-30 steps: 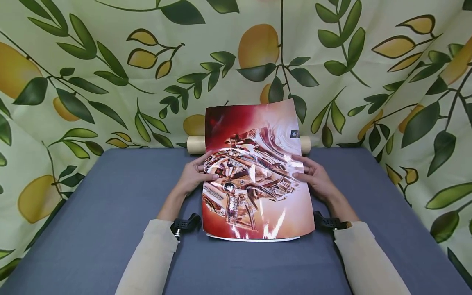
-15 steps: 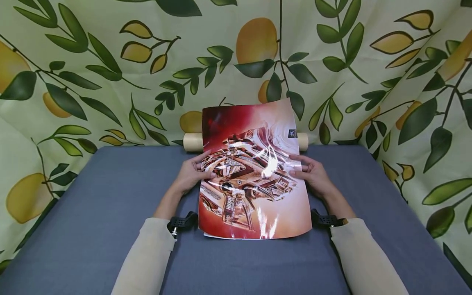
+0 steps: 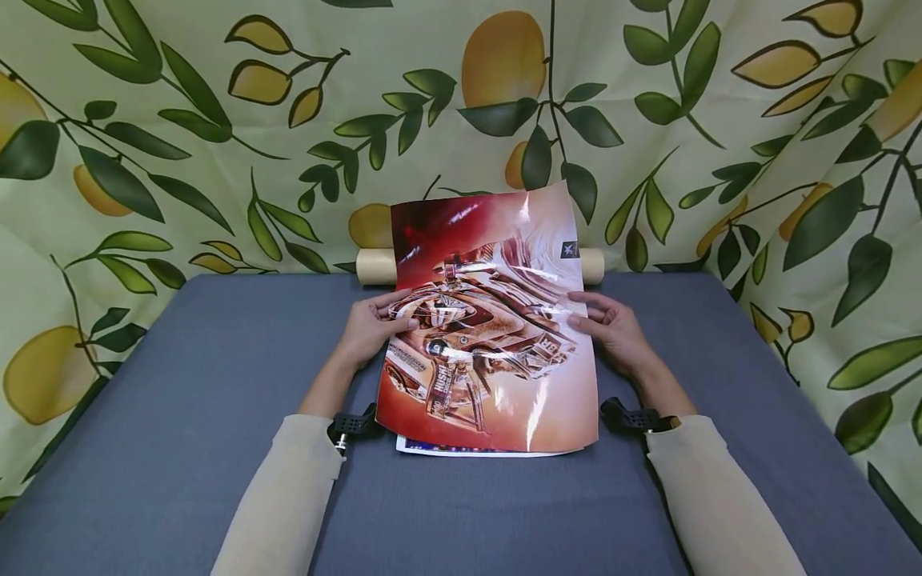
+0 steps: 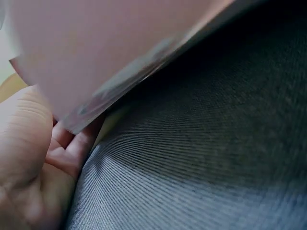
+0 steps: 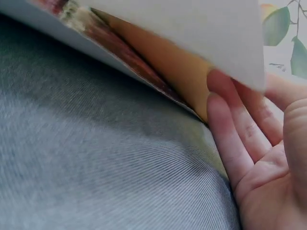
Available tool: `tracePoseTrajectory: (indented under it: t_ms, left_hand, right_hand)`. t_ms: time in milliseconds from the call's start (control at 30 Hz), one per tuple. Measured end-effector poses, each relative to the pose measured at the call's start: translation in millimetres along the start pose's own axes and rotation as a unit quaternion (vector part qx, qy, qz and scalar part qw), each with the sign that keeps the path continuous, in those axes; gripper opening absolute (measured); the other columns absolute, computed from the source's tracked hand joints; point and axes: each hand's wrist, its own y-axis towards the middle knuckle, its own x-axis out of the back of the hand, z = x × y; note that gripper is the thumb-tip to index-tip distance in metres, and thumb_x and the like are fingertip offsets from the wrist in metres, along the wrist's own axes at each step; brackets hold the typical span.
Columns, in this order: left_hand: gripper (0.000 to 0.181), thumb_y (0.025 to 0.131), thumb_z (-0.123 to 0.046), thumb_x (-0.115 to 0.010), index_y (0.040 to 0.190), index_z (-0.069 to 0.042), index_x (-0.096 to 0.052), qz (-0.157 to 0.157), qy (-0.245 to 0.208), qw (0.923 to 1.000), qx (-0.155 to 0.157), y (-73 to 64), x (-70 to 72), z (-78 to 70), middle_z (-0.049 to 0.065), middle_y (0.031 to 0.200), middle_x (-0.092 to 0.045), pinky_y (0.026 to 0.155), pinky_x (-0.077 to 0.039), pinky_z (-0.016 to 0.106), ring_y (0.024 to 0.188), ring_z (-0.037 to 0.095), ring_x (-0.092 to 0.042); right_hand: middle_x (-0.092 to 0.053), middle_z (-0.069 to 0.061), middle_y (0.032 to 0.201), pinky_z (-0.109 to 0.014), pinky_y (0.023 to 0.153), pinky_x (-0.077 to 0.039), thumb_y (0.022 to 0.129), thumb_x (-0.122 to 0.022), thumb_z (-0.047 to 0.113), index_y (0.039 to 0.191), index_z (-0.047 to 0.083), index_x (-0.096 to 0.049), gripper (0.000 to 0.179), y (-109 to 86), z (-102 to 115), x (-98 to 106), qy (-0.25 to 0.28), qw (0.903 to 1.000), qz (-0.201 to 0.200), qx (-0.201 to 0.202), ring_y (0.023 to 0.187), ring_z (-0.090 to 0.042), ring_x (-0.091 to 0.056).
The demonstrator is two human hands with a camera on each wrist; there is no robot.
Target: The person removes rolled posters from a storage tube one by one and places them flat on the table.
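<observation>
A glossy red-and-orange poster (image 3: 497, 400) printed with motorcycles is held up, slightly curved, in the middle of the head view. My left hand (image 3: 369, 330) grips its left edge, thumb on the printed face and fingers behind. On the opposite edge my right hand (image 3: 615, 332) pinches it the same way. Under its bottom edge shows a strip of another sheet (image 3: 461, 452) with a white border and blue print. The right wrist view has the fingers (image 5: 230, 129) behind the sheets, which stand apart there. In the left wrist view the thumb (image 4: 24, 134) lies by the sheet's edge.
A cream roll (image 3: 376, 266) lies at the table's back edge behind the poster, its middle hidden. Blue-grey cloth (image 3: 216, 400) covers the table. A curtain (image 3: 403, 48) with fruit and leaves hangs behind and at both sides.
The top poster's lower edge has shifted a little left and up, so more of the sheet beneath shows. Both hands keep their hold. The head view has tilted slightly.
</observation>
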Motion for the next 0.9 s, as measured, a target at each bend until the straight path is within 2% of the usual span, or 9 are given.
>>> tracePoseTrajectory:
  t_ms: [67,167,300,400,533,733,800,900]
  left_hand:
    - [0.056,0.086,-0.007,-0.079,0.139,-0.007,-0.061,-0.017,0.005,0.9998,0.001,0.0,-0.4,-1.2,0.028,0.117,-0.070,0.063,-0.056,0.019,0.070,0.000,-0.069]
    - [0.053,0.086,-0.010,-0.080,0.136,-0.006,-0.064,-0.033,0.012,0.9994,0.005,-0.9,-1.1,-2.5,0.028,0.115,-0.070,0.060,-0.055,0.018,0.067,-0.001,-0.067]
    - [0.051,0.085,-0.010,-0.081,0.133,-0.005,-0.066,-0.042,0.011,0.9990,0.008,-2.7,-2.4,-2.2,0.021,0.107,-0.076,0.060,-0.055,0.019,0.066,0.000,-0.068]
    - [0.049,0.084,-0.011,-0.082,0.131,-0.004,-0.068,-0.045,0.011,0.9989,0.000,-2.0,-3.1,-2.1,0.010,0.095,-0.078,0.059,-0.055,0.020,0.065,0.002,-0.067]
    - [0.047,0.085,-0.013,-0.082,0.129,-0.004,-0.069,-0.044,0.009,0.9990,-0.004,-2.4,-4.8,-1.1,-0.003,0.085,-0.077,0.060,-0.054,0.019,0.065,0.002,-0.066]
    - [0.044,0.088,-0.012,-0.079,0.130,-0.003,-0.068,-0.039,0.010,0.9990,-0.017,-4.0,-4.2,0.2,-0.012,0.075,-0.072,0.061,-0.052,0.018,0.065,0.000,-0.063]
    - [0.046,0.089,-0.011,-0.077,0.133,-0.005,-0.065,-0.028,-0.001,0.9994,-0.018,-3.8,-4.0,0.4,-0.014,0.074,-0.072,0.060,-0.053,0.018,0.064,0.001,-0.065]
    - [0.056,0.092,-0.009,-0.074,0.145,-0.011,-0.056,0.006,-0.034,0.9991,-0.026,-4.2,-3.4,-0.5,-0.014,0.082,-0.074,0.064,-0.056,0.020,0.069,0.002,-0.070]
  right_hand:
    - [-0.077,0.014,0.090,-0.018,0.065,-0.057,0.094,-0.067,0.000,0.122,0.017,-0.071,0.033,-0.5,-0.1,-0.5,-0.016,0.9995,-0.009,0.027,0.079,-0.001,-0.071]
    - [-0.074,0.014,0.087,-0.016,0.064,-0.054,0.092,-0.068,-0.002,0.127,0.008,-0.070,0.037,-2.4,-0.6,-0.9,-0.044,0.9978,-0.007,0.048,0.076,0.001,-0.067]
    - [-0.077,0.014,0.101,-0.019,0.073,-0.060,0.088,-0.069,-0.009,0.148,0.001,-0.048,0.064,-3.8,0.1,-1.8,-0.027,0.9984,0.039,0.032,0.089,-0.002,-0.073]
    - [-0.078,0.013,0.102,-0.022,0.074,-0.061,0.087,-0.071,-0.010,0.153,0.002,-0.041,0.074,-2.5,1.6,-3.0,-0.019,0.9987,0.045,0.015,0.092,-0.006,-0.075]
    - [-0.079,0.014,0.092,-0.021,0.069,-0.060,0.087,-0.073,-0.006,0.145,0.002,-0.051,0.062,-1.6,0.7,-4.3,-0.035,0.9993,0.005,0.005,0.084,-0.005,-0.075]
    - [-0.077,0.018,0.093,-0.020,0.068,-0.060,0.089,-0.074,0.000,0.136,0.009,-0.061,0.050,-0.6,0.6,-6.9,-0.047,0.9983,-0.033,0.005,0.081,-0.002,-0.074]
    - [-0.077,0.019,0.092,-0.019,0.067,-0.060,0.089,-0.074,0.001,0.135,0.009,-0.062,0.048,-1.0,0.2,-7.0,-0.048,0.9982,-0.036,0.005,0.080,-0.002,-0.074]
    - [-0.077,0.018,0.092,-0.020,0.066,-0.060,0.090,-0.073,0.000,0.135,0.007,-0.062,0.047,-0.8,-0.2,-6.7,-0.041,0.9981,-0.045,0.010,0.078,-0.003,-0.074]
